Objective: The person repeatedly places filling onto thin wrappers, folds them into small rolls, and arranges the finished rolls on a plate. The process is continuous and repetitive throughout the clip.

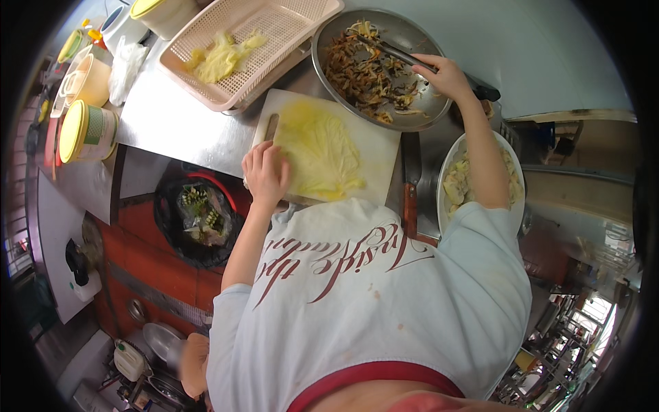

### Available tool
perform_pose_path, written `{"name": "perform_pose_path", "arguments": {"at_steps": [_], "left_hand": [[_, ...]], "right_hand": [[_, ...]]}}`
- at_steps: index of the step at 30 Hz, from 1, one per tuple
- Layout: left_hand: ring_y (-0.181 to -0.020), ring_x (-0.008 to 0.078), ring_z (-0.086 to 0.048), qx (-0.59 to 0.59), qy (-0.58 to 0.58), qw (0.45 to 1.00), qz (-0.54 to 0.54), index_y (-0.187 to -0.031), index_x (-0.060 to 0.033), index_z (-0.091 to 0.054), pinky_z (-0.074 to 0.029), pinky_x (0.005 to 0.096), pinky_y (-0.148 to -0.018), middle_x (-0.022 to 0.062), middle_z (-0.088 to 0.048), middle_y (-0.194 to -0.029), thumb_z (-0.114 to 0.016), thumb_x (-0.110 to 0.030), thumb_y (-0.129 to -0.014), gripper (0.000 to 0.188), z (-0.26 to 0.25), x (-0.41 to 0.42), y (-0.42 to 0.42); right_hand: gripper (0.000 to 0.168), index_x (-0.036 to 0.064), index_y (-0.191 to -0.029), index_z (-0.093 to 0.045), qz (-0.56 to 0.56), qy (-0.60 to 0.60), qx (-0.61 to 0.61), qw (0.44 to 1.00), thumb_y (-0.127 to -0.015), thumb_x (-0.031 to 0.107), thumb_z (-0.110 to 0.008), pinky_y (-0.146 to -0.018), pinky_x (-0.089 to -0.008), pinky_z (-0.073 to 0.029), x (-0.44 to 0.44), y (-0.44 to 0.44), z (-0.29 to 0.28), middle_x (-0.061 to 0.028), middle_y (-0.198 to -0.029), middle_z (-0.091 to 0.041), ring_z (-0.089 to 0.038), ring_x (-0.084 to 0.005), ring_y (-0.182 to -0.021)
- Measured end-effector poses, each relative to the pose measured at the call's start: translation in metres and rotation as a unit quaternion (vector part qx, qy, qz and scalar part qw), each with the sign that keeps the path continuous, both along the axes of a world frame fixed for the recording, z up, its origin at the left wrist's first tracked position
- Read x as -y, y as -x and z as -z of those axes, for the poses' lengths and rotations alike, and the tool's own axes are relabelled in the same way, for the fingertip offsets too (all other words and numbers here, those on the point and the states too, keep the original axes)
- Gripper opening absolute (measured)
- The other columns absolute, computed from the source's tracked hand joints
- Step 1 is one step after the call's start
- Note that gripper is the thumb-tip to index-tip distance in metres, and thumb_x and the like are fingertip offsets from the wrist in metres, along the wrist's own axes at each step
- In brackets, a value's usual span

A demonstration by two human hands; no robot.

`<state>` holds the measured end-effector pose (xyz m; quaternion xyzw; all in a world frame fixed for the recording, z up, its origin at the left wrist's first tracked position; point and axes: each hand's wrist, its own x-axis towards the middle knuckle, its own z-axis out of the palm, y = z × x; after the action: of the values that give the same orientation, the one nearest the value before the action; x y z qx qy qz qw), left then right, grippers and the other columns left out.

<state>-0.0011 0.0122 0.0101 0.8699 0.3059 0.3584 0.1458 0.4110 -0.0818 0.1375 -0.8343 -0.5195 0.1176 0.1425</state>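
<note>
My right hand (437, 74) grips the handle of dark tongs (394, 51). Their tips are in shredded cooked filling (355, 72), in a wide metal bowl (437, 110). On the white cutting board (378, 177) lies a flattened yellow-green cabbage leaf (324, 149). My left hand (265, 170) is at the board's left edge below its handle slot, fingers bent; whether it holds the edge or something under the palm is hidden. Right of the board lies a cleaver (411, 180) with a wooden handle. My right forearm passes over a white oval dish (444, 154) of pale cabbage rolls (455, 183).
A pink plastic basket (288, 31) with wilted cabbage leaves (221, 56) stands behind the board to the left. Lidded tubs (85, 131) and a plastic bag (126, 69) sit further left. Below the counter is a black-lined bin (170, 232). Another person's arm (195, 360) shows lower left.
</note>
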Motion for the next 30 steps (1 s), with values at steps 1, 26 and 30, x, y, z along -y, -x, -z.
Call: {"name": "perform_pose_path", "arguments": {"at_steps": [1, 26, 30], "left_hand": [[-0.104, 0.0301, -0.053, 0.002, 0.004, 1.000, -0.001, -0.099, -0.0067, -0.057, -0.037, 0.0404, -0.091, 0.0097, -0.058, -0.109, -0.063, -0.012, -0.072, 0.029, 0.000, 0.000, 0.000], [-0.079, 0.0184, -0.066, 0.124, 0.292, 0.945, 0.083, -0.091, -0.0006, -0.067, -0.054, 0.0268, -0.069, 0.0106, -0.066, -0.093, -0.071, 0.000, -0.075, 0.016, -0.002, 0.021, 0.027], [-0.079, 0.0200, -0.066, 0.111, 0.240, 0.963, 0.057, -0.090, -0.0015, -0.066, -0.054, 0.0279, -0.068, 0.0104, -0.065, -0.092, -0.071, -0.002, -0.075, 0.016, -0.008, 0.024, 0.024]], "right_hand": [[0.038, 0.026, -0.116, -0.065, 0.002, 0.003, -0.009, 1.000, -0.084, 0.046, -0.061, -0.081, -0.0351, -0.050, 0.004, -0.001, -0.001, -0.0032, -0.105, -0.068, -0.064, -0.0208, -0.094], [0.028, 0.018, -0.103, -0.068, -0.458, 0.057, 0.096, 0.882, -0.076, 0.028, -0.070, -0.066, -0.0347, -0.051, -0.028, 0.157, -0.016, -0.0010, -0.084, -0.062, -0.063, -0.0222, -0.078], [0.036, 0.015, -0.109, -0.064, -0.480, 0.030, 0.102, 0.871, -0.074, 0.021, -0.071, -0.063, -0.0360, -0.049, -0.027, 0.161, -0.013, -0.0029, -0.080, -0.059, -0.061, -0.0241, -0.074]]}}
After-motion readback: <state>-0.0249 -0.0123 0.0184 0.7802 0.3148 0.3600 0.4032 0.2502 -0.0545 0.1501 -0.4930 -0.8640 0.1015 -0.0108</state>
